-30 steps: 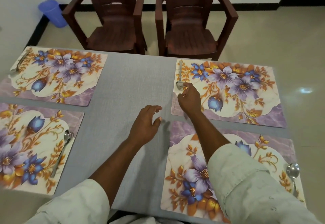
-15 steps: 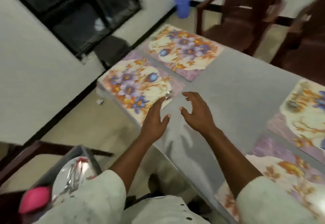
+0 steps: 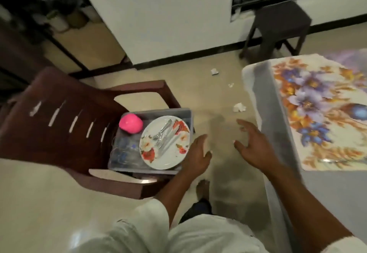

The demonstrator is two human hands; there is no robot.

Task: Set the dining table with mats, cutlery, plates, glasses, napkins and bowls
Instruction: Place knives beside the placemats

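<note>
Item: grey tub [image 3: 186, 113] on the brown chair [image 3: 59, 117], holding floral plate [image 3: 164, 143] topped with forks [image 3: 162, 135]. My left hand [image 3: 198, 155], beside the tub's near corner, and right hand [image 3: 256, 145] both open, empty. I'd grip the plate rim level, so cutlery stays put.

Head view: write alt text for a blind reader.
Both empty hands, left hand and right hand, reach toward a grey tub on a brown chair, holding a floral plate with forks. A table with a floral mat stands right.
</note>
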